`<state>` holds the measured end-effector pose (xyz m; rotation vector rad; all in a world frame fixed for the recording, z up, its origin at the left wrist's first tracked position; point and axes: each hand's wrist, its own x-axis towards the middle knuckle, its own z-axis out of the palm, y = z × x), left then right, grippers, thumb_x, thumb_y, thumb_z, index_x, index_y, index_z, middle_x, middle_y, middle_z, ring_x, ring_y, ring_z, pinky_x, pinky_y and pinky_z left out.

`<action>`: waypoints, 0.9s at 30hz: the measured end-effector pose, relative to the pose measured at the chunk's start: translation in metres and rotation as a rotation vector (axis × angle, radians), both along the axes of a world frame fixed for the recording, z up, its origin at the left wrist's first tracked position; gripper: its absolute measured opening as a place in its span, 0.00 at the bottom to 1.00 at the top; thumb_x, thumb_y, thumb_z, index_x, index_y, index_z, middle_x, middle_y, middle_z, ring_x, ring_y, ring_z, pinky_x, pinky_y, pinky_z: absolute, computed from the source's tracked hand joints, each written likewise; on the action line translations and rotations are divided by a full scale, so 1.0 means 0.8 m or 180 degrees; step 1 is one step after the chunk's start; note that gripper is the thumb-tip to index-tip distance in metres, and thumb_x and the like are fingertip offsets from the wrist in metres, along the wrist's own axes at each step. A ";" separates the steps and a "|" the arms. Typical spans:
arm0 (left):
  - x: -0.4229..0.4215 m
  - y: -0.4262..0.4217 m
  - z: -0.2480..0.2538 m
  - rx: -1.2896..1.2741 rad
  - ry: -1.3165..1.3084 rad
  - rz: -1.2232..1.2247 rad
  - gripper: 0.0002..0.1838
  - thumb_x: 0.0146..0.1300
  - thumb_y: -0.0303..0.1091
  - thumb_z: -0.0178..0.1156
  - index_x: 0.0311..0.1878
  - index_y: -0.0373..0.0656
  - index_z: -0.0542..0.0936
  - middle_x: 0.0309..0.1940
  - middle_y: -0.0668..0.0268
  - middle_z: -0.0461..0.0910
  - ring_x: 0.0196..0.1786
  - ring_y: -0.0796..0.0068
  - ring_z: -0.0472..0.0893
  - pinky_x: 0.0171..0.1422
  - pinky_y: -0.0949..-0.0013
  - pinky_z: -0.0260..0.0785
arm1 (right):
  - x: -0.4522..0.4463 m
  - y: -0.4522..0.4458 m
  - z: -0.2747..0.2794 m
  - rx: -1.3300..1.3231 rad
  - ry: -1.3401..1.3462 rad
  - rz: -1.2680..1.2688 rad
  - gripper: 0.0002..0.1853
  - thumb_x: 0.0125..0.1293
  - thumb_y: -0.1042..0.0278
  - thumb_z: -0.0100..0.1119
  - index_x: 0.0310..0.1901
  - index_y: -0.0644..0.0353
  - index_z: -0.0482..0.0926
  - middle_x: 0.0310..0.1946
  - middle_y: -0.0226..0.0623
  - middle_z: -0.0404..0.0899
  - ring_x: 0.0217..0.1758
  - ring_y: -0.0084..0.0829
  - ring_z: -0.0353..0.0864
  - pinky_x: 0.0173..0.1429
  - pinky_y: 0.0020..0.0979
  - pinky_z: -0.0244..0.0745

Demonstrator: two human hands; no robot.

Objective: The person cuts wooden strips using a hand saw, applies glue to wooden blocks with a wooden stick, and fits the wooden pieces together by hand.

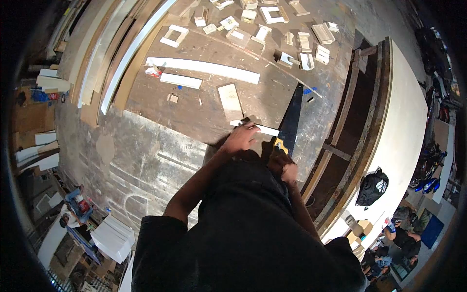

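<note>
A hand saw (292, 117) with a dark blade and a yellow and black handle has my right hand (286, 167) closed round its handle. Its blade points away from me and crosses the right end of a narrow white strip (268, 130). On that strip, left of the blade, my left hand (242, 137) presses down, fingers bent; its fingertips rest on the strip. Beyond the strip's left part lies a pale wooden board (229, 101) on the brown worktop (194, 104).
Long boards (104, 58) lie at upper left. White strips (209, 68) and small wooden frames (175, 36) are spread over the far worktop. At right, a large pale panel (401, 121) carries a black bag (373, 188). Other people are at lower left and lower right.
</note>
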<state>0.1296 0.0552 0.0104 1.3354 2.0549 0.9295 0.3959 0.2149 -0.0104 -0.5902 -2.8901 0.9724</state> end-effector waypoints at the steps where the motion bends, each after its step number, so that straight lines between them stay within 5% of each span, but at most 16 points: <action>1: 0.003 0.015 0.000 -0.0180 -0.0061 -0.0196 0.26 0.62 0.40 0.67 0.62 0.40 0.76 0.59 0.53 0.73 0.64 0.53 0.71 0.69 0.52 0.64 | 0.009 0.003 -0.007 0.0071 -0.0114 0.0161 0.16 0.56 0.59 0.67 0.48 0.47 0.85 0.45 0.35 0.85 0.45 0.42 0.85 0.47 0.41 0.81; 4: 0.014 0.046 -0.010 -0.0499 0.0587 -0.0620 0.28 0.63 0.39 0.65 0.65 0.40 0.73 0.60 0.56 0.71 0.67 0.52 0.66 0.72 0.51 0.60 | 0.025 0.015 -0.034 0.0205 -0.0466 0.0453 0.18 0.58 0.62 0.62 0.52 0.45 0.84 0.44 0.37 0.85 0.41 0.44 0.86 0.44 0.42 0.81; 8: 0.026 0.059 -0.023 -0.0139 0.1459 -0.0331 0.22 0.60 0.33 0.61 0.58 0.36 0.77 0.52 0.56 0.75 0.58 0.56 0.72 0.62 0.52 0.64 | 0.020 0.009 -0.040 0.0427 -0.1002 0.0635 0.20 0.59 0.58 0.61 0.54 0.41 0.84 0.38 0.38 0.87 0.34 0.44 0.86 0.38 0.43 0.80; 15: 0.021 0.066 -0.034 0.0002 0.1753 -0.0528 0.16 0.59 0.29 0.57 0.50 0.35 0.78 0.49 0.55 0.76 0.55 0.58 0.73 0.60 0.57 0.67 | 0.042 0.020 -0.061 0.0537 -0.2021 0.0998 0.21 0.59 0.59 0.60 0.55 0.49 0.82 0.41 0.40 0.86 0.38 0.42 0.86 0.39 0.44 0.80; 17: 0.023 0.068 -0.035 -0.0095 0.1713 -0.0608 0.15 0.58 0.29 0.57 0.49 0.35 0.78 0.49 0.54 0.76 0.54 0.58 0.74 0.60 0.58 0.68 | 0.045 0.020 -0.047 0.0779 -0.0039 0.0445 0.20 0.58 0.60 0.60 0.52 0.55 0.81 0.49 0.42 0.84 0.46 0.46 0.85 0.42 0.45 0.80; 20: 0.023 0.067 -0.029 -0.0240 0.1458 -0.0704 0.17 0.58 0.29 0.58 0.51 0.33 0.76 0.50 0.51 0.75 0.54 0.54 0.76 0.61 0.54 0.69 | 0.033 0.015 0.006 0.1001 0.0141 0.0243 0.15 0.55 0.67 0.62 0.46 0.59 0.81 0.51 0.43 0.81 0.47 0.46 0.83 0.40 0.44 0.79; 22: 0.028 0.064 -0.037 -0.0105 0.0876 -0.0545 0.19 0.67 0.34 0.59 0.55 0.32 0.73 0.52 0.48 0.72 0.57 0.48 0.75 0.64 0.50 0.67 | 0.049 0.019 -0.012 0.1035 0.0332 0.0213 0.15 0.55 0.66 0.62 0.44 0.61 0.78 0.48 0.44 0.79 0.46 0.49 0.81 0.41 0.46 0.78; 27: 0.040 0.047 -0.035 -0.0049 0.0472 -0.0409 0.19 0.68 0.33 0.57 0.57 0.32 0.71 0.52 0.44 0.72 0.58 0.42 0.74 0.65 0.48 0.68 | 0.061 0.022 0.002 0.0901 0.0591 -0.0102 0.17 0.55 0.68 0.61 0.46 0.65 0.74 0.41 0.51 0.73 0.42 0.53 0.77 0.38 0.48 0.74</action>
